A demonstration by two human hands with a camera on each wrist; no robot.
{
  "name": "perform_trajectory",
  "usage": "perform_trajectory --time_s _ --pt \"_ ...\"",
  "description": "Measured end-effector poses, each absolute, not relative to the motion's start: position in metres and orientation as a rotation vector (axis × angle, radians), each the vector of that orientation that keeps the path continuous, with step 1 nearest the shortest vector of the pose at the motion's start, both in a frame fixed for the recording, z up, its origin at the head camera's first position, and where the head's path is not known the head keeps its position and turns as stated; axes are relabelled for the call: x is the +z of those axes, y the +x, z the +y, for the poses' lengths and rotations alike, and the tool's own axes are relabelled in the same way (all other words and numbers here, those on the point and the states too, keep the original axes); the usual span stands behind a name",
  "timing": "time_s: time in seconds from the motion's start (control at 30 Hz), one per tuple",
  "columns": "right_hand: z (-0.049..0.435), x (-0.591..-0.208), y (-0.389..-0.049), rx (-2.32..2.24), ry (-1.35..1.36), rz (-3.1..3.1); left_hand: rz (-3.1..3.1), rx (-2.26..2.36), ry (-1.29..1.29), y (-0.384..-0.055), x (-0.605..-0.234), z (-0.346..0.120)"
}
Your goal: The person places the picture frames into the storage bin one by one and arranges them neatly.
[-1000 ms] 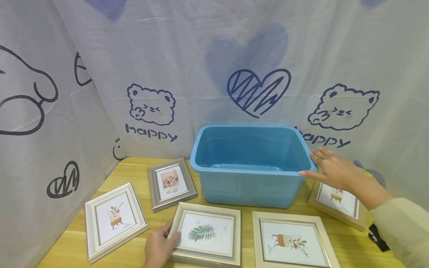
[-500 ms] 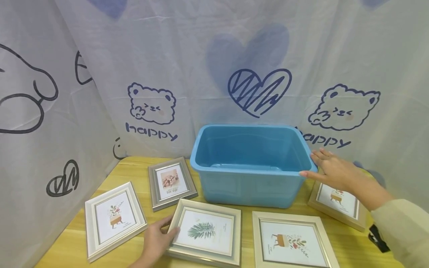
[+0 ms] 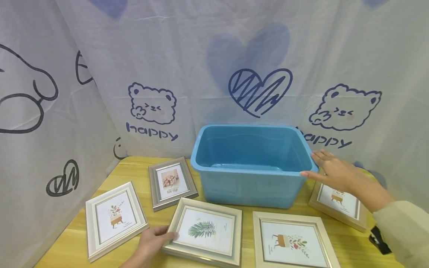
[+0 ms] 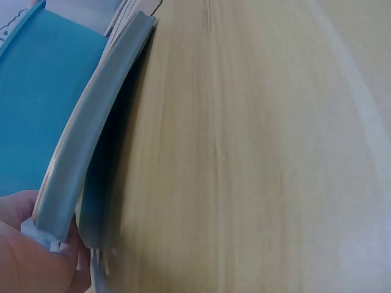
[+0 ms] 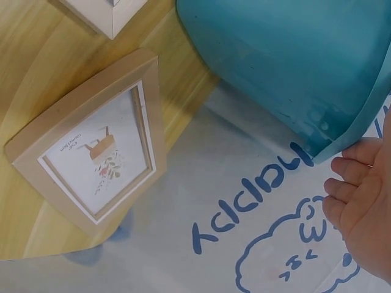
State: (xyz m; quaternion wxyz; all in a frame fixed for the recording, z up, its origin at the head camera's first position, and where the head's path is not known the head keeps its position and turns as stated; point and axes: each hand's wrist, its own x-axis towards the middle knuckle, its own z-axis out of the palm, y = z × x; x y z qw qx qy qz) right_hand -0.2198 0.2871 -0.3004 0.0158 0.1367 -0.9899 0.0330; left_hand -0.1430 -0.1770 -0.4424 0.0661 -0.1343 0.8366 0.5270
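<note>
My left hand (image 3: 150, 242) grips the left side of a pale gold picture frame (image 3: 205, 233) with a green leaf print, thumb on top. In the left wrist view that frame (image 4: 91, 131) has its near edge raised off the table, with fingers curled beneath its corner. Behind it stands a blue plastic tub (image 3: 246, 190), with nothing visible inside. My right hand (image 3: 335, 172) rests against the tub's right rim, its fingers extended and the thumb by the front corner. The right wrist view has these fingers (image 5: 351, 183) touching the outside of the rim.
Around the tub lie a white frame (image 3: 115, 216), a grey-brown frame (image 3: 172, 183), a cream frame (image 3: 293, 242) and a tan frame (image 3: 338, 201). A black object (image 3: 378, 240) sits at the right edge. The printed curtain (image 3: 214, 74) hangs behind the wooden table (image 3: 130, 169).
My left hand has shifted down and left along the leaf-print frame's side. That frame has turned slightly, its left end rising a little. The right hand and tub look the same.
</note>
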Motion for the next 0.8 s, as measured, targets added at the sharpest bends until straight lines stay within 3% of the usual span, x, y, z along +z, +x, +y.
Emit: perform_trajectory --time_s 0.8 --pt "0.288 -0.301 -0.221 0.107 0.427 -3.085 2.447 1.588 -0.325 -0.136 -0.431 -0.177"
